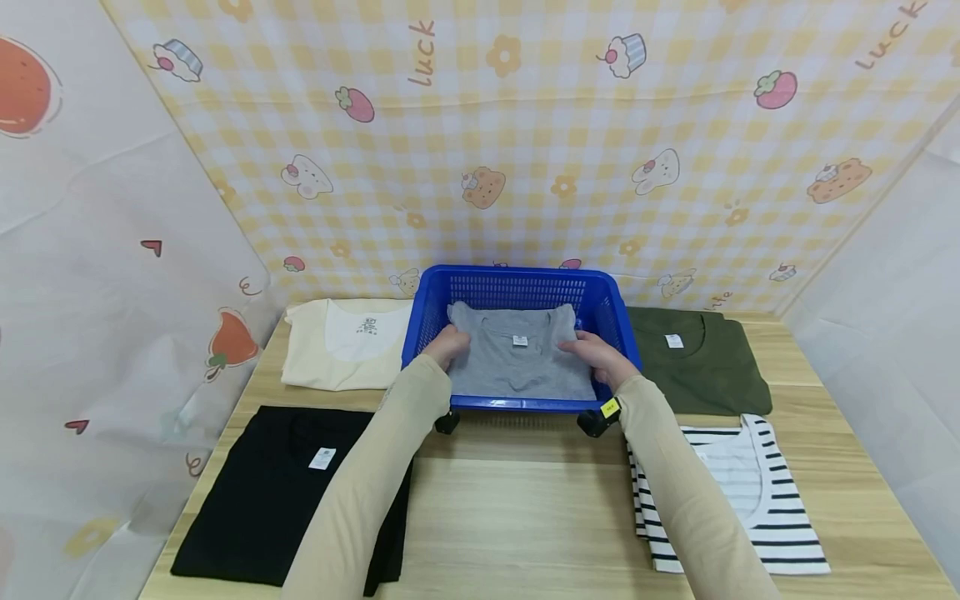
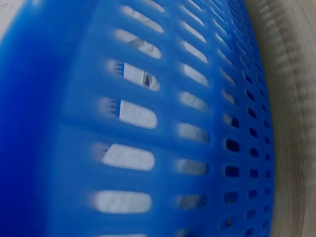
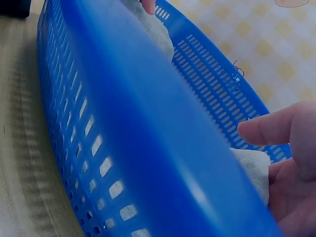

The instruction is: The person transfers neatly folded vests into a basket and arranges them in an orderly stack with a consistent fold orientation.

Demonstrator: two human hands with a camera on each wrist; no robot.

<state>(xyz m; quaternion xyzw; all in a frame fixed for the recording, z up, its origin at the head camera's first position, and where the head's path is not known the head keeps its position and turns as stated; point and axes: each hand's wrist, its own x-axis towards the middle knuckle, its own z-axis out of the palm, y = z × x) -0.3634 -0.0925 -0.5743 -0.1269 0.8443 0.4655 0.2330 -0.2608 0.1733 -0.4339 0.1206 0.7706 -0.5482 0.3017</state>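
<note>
A folded grey T-shirt [image 1: 517, 362] with a white neck label lies in the blue plastic basket [image 1: 517, 405]. At the shirt's left edge my left hand [image 1: 447, 346] reaches over the rim and touches the cloth; its lower fingers are hidden. My right hand [image 1: 604, 358] is at the shirt's right edge. In the right wrist view, the right thumb [image 3: 266, 129] is straight and apart from the grey cloth [image 3: 253, 165], with fingers beside it. The slotted basket wall [image 2: 168, 143] fills most of the left wrist view.
A cream T-shirt [image 1: 348, 346] and a black T-shirt [image 1: 281, 500] lie folded on the left. On the right are a dark green T-shirt [image 1: 697, 362] and a striped top [image 1: 783, 521], partly behind my forearm. A yellow checked cloth [image 1: 555, 150] hangs behind the wooden table [image 1: 517, 517].
</note>
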